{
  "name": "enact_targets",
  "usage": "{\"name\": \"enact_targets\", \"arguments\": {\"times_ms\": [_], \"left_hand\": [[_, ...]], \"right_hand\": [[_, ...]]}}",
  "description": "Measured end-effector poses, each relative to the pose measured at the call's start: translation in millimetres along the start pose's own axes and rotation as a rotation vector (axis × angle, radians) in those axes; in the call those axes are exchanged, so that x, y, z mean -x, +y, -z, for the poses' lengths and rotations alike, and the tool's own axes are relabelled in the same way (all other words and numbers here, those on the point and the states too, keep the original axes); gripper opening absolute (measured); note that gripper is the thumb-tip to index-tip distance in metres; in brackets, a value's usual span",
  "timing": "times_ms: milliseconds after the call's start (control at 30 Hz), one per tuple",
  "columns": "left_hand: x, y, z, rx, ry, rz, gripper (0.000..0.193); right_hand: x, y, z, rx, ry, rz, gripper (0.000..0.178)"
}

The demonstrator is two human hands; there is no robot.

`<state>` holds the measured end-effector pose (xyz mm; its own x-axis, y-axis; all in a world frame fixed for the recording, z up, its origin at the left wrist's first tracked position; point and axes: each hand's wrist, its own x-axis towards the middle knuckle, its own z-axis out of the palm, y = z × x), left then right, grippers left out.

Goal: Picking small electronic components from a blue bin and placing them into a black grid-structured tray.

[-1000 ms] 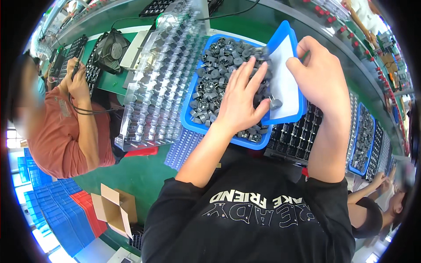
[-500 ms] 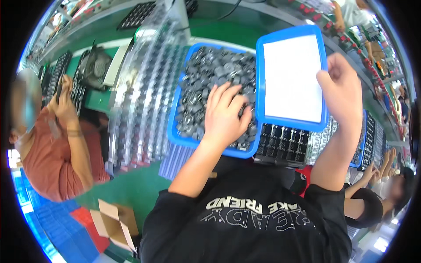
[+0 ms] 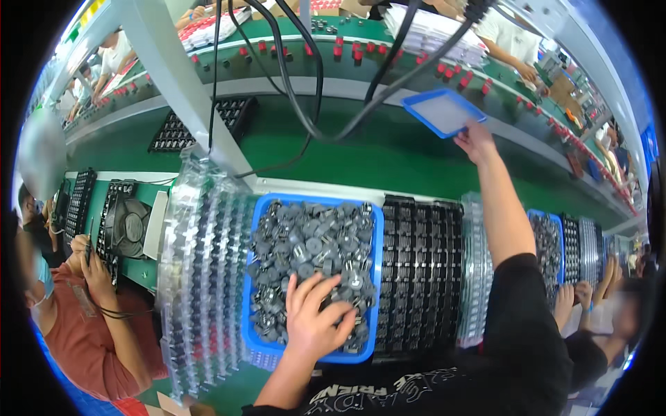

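Blue lid-like tray [image 3: 440, 112] has moved: half a second ago it overlapped the bin's right edge, now it's well apart, out at 1 o'clock from the blue bin [image 3: 378, 305] (clock centred on bin). View has shifted too, bin now squarer to camera. Right hand [image 3: 477, 142] is out there on a stretched arm, grasping the tray by its 4 o'clock corner. Tray: shallow, rectangular, bright blue raised rim, flat whitish bottom facing up toward camera; can't tell if it touches the green surface [image 3: 347, 163] or is held above it. Left hand [image 3: 316, 315] still at the bin, around 6 o'clock, lying on the grey parts [image 3: 309, 239]; fingers spread and bent, thumb apart, grip released. Parts: short round dark-grey cylinders, bright metal pins, jumbled every which way, filling the bin wall to wall. Black cavity trays [image 3: 420, 270] just beside the bin at 3 o'clock; clear moulded plastic trays [image 3: 201, 277] at 9. Black cables [image 3: 316, 76] hang at 12. Co-worker in red-brown shirt [image 3: 90, 326] sits between 8 and 9, working by a black fan [image 3: 128, 225].
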<state>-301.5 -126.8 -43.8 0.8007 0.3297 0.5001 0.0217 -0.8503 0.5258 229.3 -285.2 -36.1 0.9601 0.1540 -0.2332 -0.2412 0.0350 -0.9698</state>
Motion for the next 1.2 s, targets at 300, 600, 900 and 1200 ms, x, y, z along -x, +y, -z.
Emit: {"name": "enact_targets", "arguments": {"times_ms": [300,600,900,1200], "left_hand": [[3,-2,8,-0.001,-0.114,0.045,0.015],[13,-11,3,0.178,0.046,-0.009,0.011],[17,-21,-17,0.506,0.389,0.05,0.014],[9,-22,-2,0.363,0.292,0.056,0.009]], "right_hand": [[-179,50,-53,-0.341,-0.12,-0.041,0.02],[-98,30,-29,-0.159,-0.259,-0.082,0.022],[251,-81,88,0.726,-0.305,0.501,0.039],[349,50,186,1.312,0.215,0.1,0.04]]}}
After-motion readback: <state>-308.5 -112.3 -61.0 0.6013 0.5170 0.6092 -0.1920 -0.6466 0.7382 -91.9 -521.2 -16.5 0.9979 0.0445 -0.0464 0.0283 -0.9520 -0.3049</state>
